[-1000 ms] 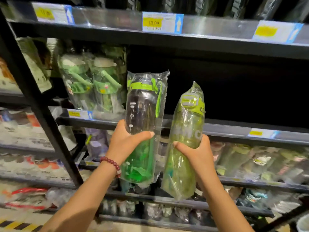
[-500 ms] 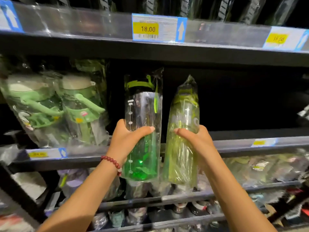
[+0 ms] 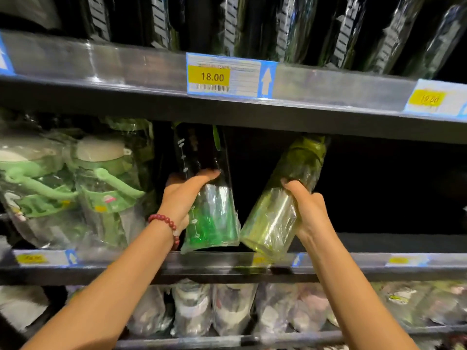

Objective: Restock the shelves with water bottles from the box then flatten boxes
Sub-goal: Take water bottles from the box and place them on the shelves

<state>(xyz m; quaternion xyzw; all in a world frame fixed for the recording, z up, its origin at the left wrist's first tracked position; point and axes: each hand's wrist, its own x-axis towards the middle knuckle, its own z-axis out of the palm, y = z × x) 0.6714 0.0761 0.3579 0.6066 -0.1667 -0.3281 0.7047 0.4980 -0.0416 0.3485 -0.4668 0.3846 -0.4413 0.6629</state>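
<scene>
Bottles are going in now: the left hand [image 3: 185,198] is gripping the dark green bottle [image 3: 207,188] and the right hand [image 3: 307,210] the lime bottle [image 3: 283,198], both now tipped past the shelf edge [image 3: 341,261], no longer hovering outside it.

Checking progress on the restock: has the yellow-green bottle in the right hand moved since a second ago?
Yes. The yellow-green bottle has gone in over the shelf edge, tilting right, its cap now under the upper shelf.

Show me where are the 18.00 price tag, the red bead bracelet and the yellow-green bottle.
18.00 price tag [image 3: 208,77]: head view, on its yellow price patch.
red bead bracelet [image 3: 168,223]: head view, on beads at the left wrist.
yellow-green bottle [image 3: 271,221]: head view, on its lower body.
</scene>
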